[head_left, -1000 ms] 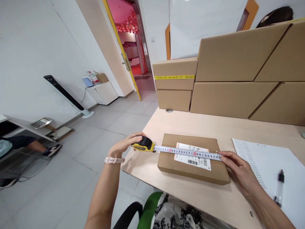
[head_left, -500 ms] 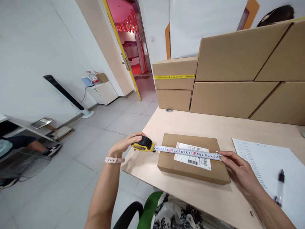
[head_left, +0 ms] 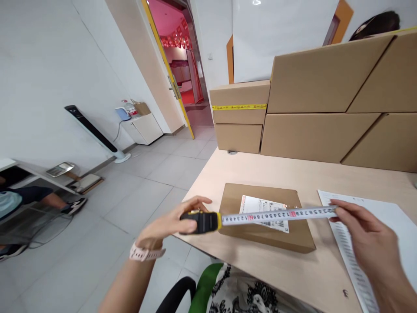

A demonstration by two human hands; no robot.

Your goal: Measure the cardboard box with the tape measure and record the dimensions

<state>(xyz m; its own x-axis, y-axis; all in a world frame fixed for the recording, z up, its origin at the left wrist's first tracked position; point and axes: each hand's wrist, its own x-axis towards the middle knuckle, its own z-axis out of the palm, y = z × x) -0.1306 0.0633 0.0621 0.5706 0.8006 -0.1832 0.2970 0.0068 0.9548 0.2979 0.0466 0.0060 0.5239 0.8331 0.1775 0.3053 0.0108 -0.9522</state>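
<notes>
My left hand (head_left: 177,221) is closed around the black and yellow case of a tape measure (head_left: 205,222), left of a small cardboard box. The white blade (head_left: 273,217) is pulled out across and above the box, with numbers along it. Its free end is pinched between the thumb and fingers of my right hand (head_left: 365,230), past the box's right side. The closed cardboard box (head_left: 276,241) lies flat on the table, a white shipping label (head_left: 254,204) on its top, partly covered by the blade.
Large cardboard boxes (head_left: 319,134) are stacked along the back of the table (head_left: 202,182). Printed sheets (head_left: 365,202) lie at the right, under my right hand. A seated person's leg (head_left: 45,198) shows at far left. A yellow-edged door (head_left: 169,69) stands open behind.
Both hands have lifted the tape measure off the box and shifted it nearer to me. The blade's end has moved right, beyond the box edge. My right arm now covers the pen.
</notes>
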